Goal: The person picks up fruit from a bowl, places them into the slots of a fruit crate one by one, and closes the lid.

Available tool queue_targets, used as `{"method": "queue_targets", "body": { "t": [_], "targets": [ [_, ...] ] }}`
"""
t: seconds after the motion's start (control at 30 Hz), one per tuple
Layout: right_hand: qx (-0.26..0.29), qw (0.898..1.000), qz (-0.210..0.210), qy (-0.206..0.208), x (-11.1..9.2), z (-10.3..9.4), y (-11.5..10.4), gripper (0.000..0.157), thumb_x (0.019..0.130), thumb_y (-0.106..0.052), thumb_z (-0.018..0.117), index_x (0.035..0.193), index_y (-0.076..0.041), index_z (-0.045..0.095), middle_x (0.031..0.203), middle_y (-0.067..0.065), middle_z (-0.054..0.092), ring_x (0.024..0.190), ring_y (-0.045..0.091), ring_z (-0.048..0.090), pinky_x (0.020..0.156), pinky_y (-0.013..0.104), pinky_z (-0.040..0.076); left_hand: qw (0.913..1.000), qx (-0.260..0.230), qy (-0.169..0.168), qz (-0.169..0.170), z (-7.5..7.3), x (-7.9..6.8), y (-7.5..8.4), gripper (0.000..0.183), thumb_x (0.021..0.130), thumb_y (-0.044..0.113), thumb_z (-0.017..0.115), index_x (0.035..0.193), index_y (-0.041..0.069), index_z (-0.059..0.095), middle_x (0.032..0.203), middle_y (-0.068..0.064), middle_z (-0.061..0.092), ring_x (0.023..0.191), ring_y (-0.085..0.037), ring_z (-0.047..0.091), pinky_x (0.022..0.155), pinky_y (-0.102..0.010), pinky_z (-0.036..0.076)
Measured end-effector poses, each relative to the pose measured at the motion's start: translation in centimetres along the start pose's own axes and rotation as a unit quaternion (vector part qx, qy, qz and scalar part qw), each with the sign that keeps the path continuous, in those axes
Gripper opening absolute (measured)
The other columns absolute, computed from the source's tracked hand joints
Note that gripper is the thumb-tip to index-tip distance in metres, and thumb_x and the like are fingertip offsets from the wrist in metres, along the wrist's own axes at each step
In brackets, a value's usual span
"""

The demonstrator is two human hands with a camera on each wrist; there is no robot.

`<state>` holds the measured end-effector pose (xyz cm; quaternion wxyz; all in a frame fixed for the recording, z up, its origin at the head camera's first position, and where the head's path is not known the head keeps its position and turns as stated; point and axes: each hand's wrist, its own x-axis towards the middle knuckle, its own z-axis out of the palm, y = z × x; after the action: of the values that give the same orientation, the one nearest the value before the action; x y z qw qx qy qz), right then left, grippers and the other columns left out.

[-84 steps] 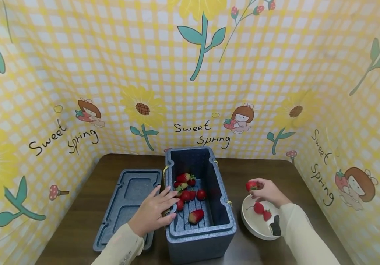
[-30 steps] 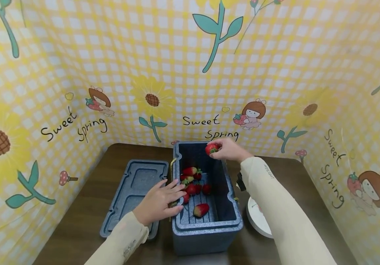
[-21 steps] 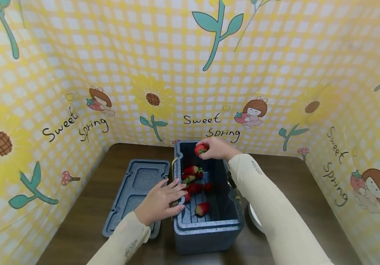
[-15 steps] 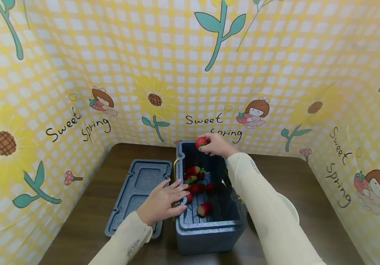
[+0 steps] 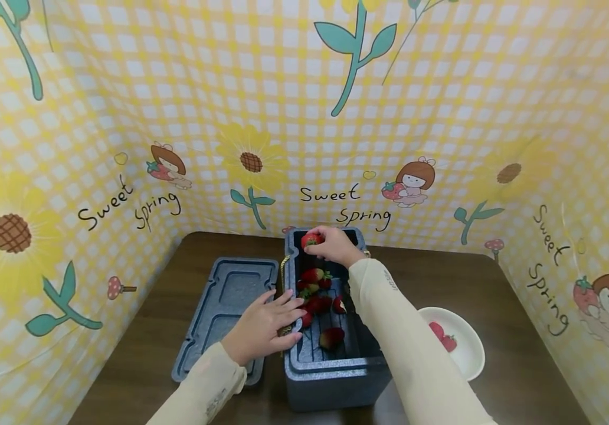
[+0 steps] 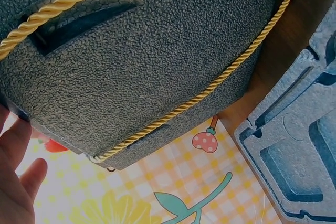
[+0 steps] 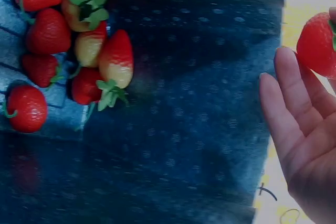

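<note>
Over the far end of a dark blue-grey foam box, my right hand pinches a red strawberry between thumb and fingertips. The right wrist view shows that strawberry at the right edge, with other fingers extended. Inside the box lie several strawberries, some red and some pale-ended, on a ribbed floor. My left hand rests on the box's left rim with fingers spread; in the left wrist view its fingers reach the rim beside the textured outer wall.
Left of the box, the grooved lid lies flat on the brown table. A white bowl with red fruits stands to the right, partly behind my right sleeve. A yellow rope handle hangs along the box side. Checked cloth surrounds the table.
My right hand has carried the strawberry left from above the bowl to the box's far end, lately shifting slightly left and lower. My left hand stays on the rim.
</note>
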<state>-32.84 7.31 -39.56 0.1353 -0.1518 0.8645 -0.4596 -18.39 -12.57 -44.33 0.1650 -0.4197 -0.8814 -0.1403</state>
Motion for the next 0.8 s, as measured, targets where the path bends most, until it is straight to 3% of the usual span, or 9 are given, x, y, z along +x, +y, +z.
{"method": "queue_targets", "body": {
  "t": [0.17,0.33,0.57,0.8],
  "targets": [
    [-0.014,1.000,0.007,-0.005,0.0,0.8,1.1,0.040,0.086,-0.014,0.068,0.124,-0.006,0.060,0.092,0.008,0.066,0.070,0.020,0.061,0.062,0.026,0.051,1.0000,0.001,0.006,0.002,0.2,0.0,0.1,0.050,0.099,0.047,0.043,0.119,0.009,0.069,0.124,-0.008,0.064,0.122,-0.025,0.055,0.099,-0.053,0.041],
    [-0.033,0.999,-0.003,-0.003,0.0,1.4,1.7,0.042,0.085,-0.015,0.069,0.124,-0.005,0.060,0.100,0.010,0.066,0.077,0.017,0.060,0.070,0.028,0.052,0.9998,-0.003,0.020,0.005,0.2,-0.1,-0.1,0.055,0.100,0.049,0.037,0.117,0.008,0.070,0.123,-0.009,0.064,0.120,-0.026,0.056,0.098,-0.054,0.040],
    [-0.063,0.998,0.004,0.003,-0.2,1.8,2.4,0.040,0.082,-0.012,0.070,0.121,-0.004,0.063,0.104,0.011,0.065,0.082,0.019,0.059,0.076,0.031,0.052,1.0000,0.002,0.009,0.003,0.2,0.1,0.1,0.046,0.098,0.044,0.047,0.119,0.010,0.069,0.124,-0.008,0.064,0.121,-0.025,0.055,0.097,-0.052,0.042],
    [-0.092,0.996,0.013,-0.016,-0.1,2.2,2.9,0.042,0.080,-0.009,0.071,0.121,-0.004,0.063,0.106,0.010,0.065,0.083,0.019,0.059,0.076,0.030,0.051,0.9998,0.005,0.015,0.008,0.3,0.2,0.1,0.053,0.100,0.048,0.039,0.117,0.008,0.069,0.122,-0.009,0.065,0.120,-0.026,0.056,0.097,-0.052,0.043]
  ]
}}
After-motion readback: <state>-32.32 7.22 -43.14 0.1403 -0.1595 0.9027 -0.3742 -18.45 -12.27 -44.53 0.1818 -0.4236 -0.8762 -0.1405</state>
